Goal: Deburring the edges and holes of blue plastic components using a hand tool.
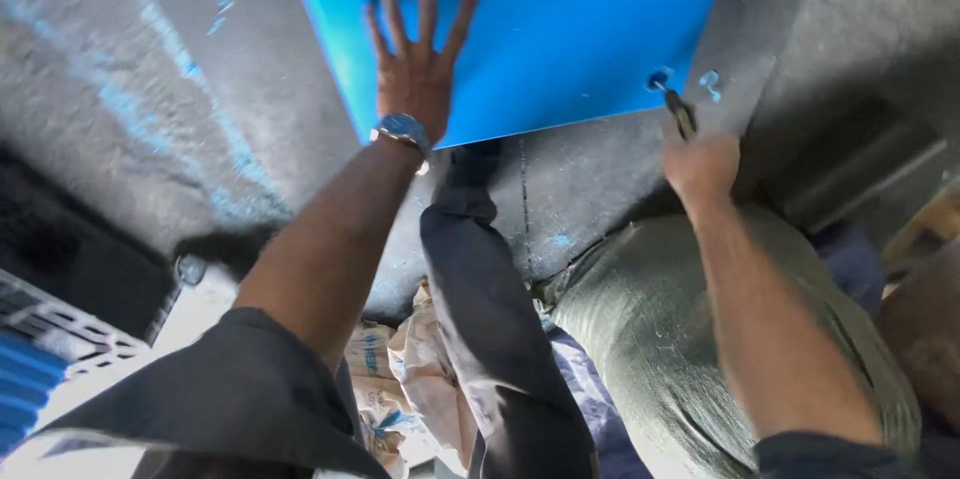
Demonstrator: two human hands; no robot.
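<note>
Two hands at a blue sheet point(560, 29) on grey concrete.
Left hand point(415, 79) lies flat, fingers spread, on the sheet; right hand point(700, 164) is clenched around a dark tool point(680, 114), its tip at the sheet's corner just ahead.

Flat blue sheet point(560, 29) on concrete, perhaps a tool point(680, 114) at its corner.

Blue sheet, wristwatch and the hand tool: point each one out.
blue sheet point(560, 29), head view, bare middle of its surface.
wristwatch point(402, 129), head view, its blue face on the left wrist.
hand tool point(680, 114), head view, its dark shaft above the right hand.
</note>
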